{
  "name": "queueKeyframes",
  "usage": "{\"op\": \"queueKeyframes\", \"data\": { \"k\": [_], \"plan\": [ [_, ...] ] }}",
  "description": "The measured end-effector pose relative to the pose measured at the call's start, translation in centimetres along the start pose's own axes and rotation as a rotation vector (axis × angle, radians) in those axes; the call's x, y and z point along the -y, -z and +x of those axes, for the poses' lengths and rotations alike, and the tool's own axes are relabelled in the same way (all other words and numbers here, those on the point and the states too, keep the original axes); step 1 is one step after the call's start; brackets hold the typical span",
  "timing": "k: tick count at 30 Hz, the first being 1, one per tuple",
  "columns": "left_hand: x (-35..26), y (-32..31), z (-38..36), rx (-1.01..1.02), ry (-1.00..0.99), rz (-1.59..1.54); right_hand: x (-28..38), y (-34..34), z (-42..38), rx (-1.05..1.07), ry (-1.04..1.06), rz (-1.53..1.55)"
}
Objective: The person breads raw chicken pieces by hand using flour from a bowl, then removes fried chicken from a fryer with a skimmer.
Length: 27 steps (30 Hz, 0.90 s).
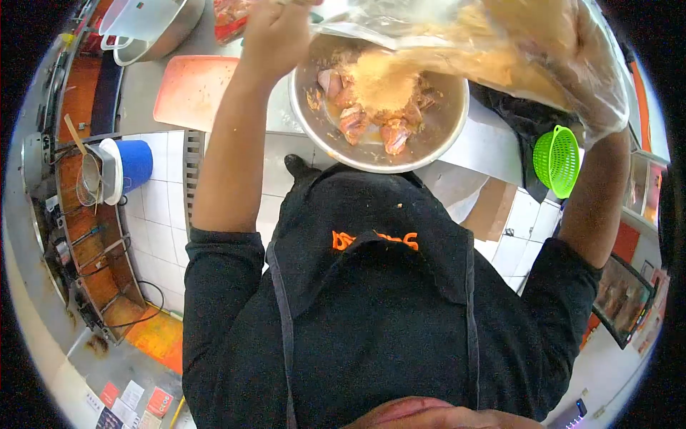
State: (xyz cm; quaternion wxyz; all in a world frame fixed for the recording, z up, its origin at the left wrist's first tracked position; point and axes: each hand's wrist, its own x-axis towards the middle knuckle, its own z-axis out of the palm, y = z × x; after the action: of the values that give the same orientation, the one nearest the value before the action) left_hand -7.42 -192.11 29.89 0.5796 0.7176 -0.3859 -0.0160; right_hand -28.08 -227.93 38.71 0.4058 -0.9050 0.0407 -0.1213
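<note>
A large metal bowl [304, 118] stands in front of my body, holding pieces of raw meat [394, 136] with a mound of tan powder [382, 80] on top. A clear plastic bag [493, 61], with more of the tan powder inside, is tilted over the bowl's right side, its mouth towards the powder mound. My right hand [554, 36] grips the bag, its fingers partly covered by the plastic. At the top edge, my left hand [277, 36] is closed by the bag's edge, left of the bowl; its fingertips are partly cut off.
A pinkish cutting board [189, 89] lies left of the bowl, near a packet of raw meat [230, 18]. A large pot [161, 36] stands at upper left. At right is a green basket [557, 161] beside black plastic [511, 111]. A blue bucket [136, 164] stands lower left.
</note>
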Motion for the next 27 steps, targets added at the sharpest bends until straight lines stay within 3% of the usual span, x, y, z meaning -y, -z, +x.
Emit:
{"op": "queueKeyframes", "data": {
  "k": [3,10,12,13,15,18,20,21,22,23,24,25,27],
  "plan": [
    [0.3,1.1,-0.9,-0.07,-0.006,-0.118,2.9,-3.0,1.1,0.06,0.021,-0.072],
    [0.6,1.8,-2.9,-0.032,-0.032,-0.026,5.1,-6.7,5.5,0.21,0.126,-0.223],
    [1.1,1.0,-3.1,-0.012,-0.134,-0.143,2.2,-2.4,4.2,0.253,0.156,-0.265],
    [-0.7,1.4,-3.4,0.079,0.101,-0.148,1.5,-2.0,4.8,0.273,0.173,-0.287],
    [-2.2,1.0,-3.4,0.103,0.149,-0.21,6.0,-3.3,2.9,0.308,0.205,-0.333],
    [-3.4,-0.4,-2.4,0.204,0.238,-0.435,5.1,-1.6,3.6,0.352,0.251,-0.407],
    [-1.3,-2.5,-1.0,0.217,-0.24,-0.261,2.2,2.4,3.5,0.37,0.274,-0.461],
    [-1.1,-3.5,-0.7,0.218,-0.282,-0.365,8.5,-3.9,4.4,0.376,0.282,-0.49],
    [-1.3,-3.8,-0.5,0.225,-0.289,-0.372,9.3,-4.0,4.2,0.381,0.288,-0.519],
    [-1.7,-4.1,-0.3,0.212,-0.314,-0.254,8.4,-3.7,5.2,0.385,0.292,-0.548],
    [-2.1,-4.4,-0.1,0.2,-0.339,-0.136,1.8,2.1,5.9,0.387,0.296,-0.575],
    [-2.2,-4.8,0.0,0.213,-0.349,-0.141,13.9,-7.3,4.6,0.386,0.299,-0.602],
    [-2.4,-5.5,-0.1,0.214,-0.238,-0.412,14.7,-8.1,4.6,0.37,0.29,-0.628]
  ]
}}
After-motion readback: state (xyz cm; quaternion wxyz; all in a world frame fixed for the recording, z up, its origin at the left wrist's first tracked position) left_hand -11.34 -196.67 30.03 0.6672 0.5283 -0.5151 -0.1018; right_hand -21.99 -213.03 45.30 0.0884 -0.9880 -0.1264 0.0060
